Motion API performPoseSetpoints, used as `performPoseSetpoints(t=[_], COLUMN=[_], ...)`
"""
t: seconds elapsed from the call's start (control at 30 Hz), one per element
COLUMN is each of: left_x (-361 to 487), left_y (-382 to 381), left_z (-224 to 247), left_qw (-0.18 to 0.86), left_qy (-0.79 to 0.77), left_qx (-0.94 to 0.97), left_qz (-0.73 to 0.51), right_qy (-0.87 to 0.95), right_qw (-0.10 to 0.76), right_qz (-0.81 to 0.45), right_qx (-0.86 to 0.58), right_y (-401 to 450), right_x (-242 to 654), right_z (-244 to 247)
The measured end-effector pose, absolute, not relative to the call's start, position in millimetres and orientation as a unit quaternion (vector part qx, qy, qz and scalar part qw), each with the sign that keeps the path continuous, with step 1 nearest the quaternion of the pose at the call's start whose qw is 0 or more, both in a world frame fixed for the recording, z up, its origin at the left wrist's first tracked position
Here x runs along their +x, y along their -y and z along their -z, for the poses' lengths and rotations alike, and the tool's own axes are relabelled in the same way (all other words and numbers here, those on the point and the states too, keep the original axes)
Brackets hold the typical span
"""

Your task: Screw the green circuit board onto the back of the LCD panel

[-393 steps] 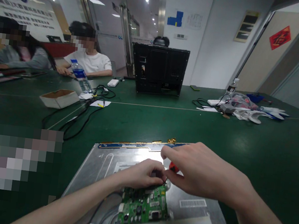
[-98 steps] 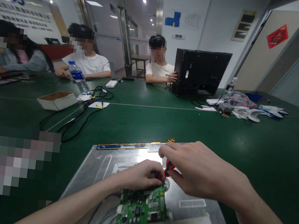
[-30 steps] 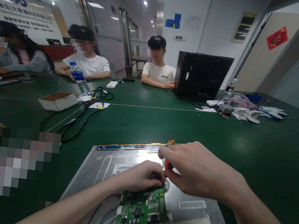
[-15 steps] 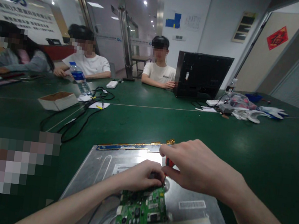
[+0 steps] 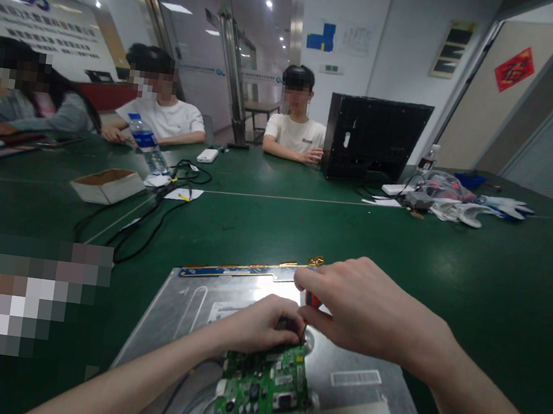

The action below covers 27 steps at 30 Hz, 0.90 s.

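Observation:
A screwdriver (image 5: 313, 300) with a red and black handle stands nearly upright, its thin shaft pointing down at the upper right corner of a green circuit board (image 5: 262, 386). My right hand (image 5: 359, 308) is closed round the handle from above. Thumb and fingers of my left hand (image 5: 267, 323) pinch together by the lower shaft, just over the board's top edge; the tip itself is hidden. Beneath the board lies a flat silver metal panel (image 5: 359, 358) with a barcode label (image 5: 355, 378). A narrow blue circuit strip (image 5: 228, 272) runs along its far edge.
Black cables (image 5: 157, 219), an open cardboard box (image 5: 107, 186) and a water bottle (image 5: 148, 144) are at left on the green table (image 5: 254, 224). A black monitor (image 5: 375, 138) stands at the back, with gloves (image 5: 457, 209) and a plastic bag to its right. Several people sit opposite.
Both hands hold almost the same position. The screwdriver handle looks very slightly turned in my right hand, while the board and panel have not moved.

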<state>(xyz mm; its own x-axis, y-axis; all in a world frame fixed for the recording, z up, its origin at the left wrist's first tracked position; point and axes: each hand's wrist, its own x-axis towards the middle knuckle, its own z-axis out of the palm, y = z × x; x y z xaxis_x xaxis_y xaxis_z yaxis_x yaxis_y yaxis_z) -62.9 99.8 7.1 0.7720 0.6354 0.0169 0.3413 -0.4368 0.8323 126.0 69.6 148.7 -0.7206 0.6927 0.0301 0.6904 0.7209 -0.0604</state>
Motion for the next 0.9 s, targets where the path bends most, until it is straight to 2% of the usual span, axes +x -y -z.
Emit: performPoseSetpoints(t=[0.47,0.9], left_x=[-61.5,-63.8], left_y=[-99.1,-102.1], left_z=[-7.3,-5.9], left_qw=[0.471,0.444], left_qy=[-0.299,-0.295], left_qx=[0.815,0.834], left_qz=[-0.159,-0.145], right_qy=[0.923,0.936], right_qw=[0.022,0.015], right_qz=[-0.022,-0.009], right_qx=[-0.384,-0.350], right_y=[-71.9,-73.4], right_x=[124.5,127.3], right_z=[-148.9,-145.0])
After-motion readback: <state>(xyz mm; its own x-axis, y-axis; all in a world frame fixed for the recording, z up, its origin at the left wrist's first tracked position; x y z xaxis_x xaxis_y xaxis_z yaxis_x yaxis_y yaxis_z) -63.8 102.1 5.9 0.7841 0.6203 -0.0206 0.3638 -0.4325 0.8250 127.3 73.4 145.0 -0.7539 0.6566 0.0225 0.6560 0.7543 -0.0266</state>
